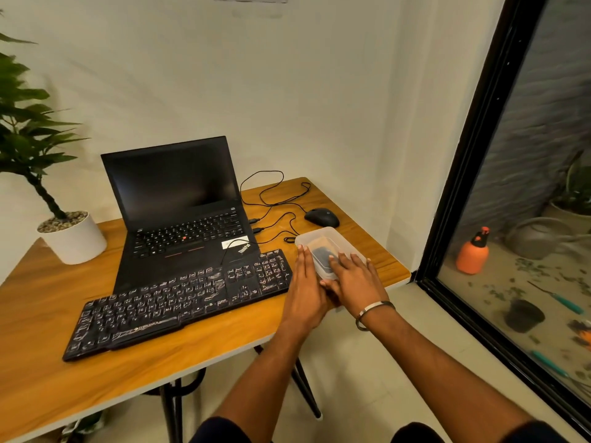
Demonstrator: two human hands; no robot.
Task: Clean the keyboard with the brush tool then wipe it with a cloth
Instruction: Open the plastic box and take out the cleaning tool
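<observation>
A black dusty keyboard lies slanted across the front of the wooden table. To its right stands a clear plastic box with a lid, and a dark object shows through it. My left hand lies flat against the box's left side, fingers straight. Over the box's near right part rests my right hand, fingers spread and straight on the lid. A bracelet circles my right wrist. No brush or cloth is plainly in view.
An open black laptop stands behind the keyboard. A black mouse and loose cables lie behind the box. A potted plant stands at the table's left. A glass window with a black frame runs along the right.
</observation>
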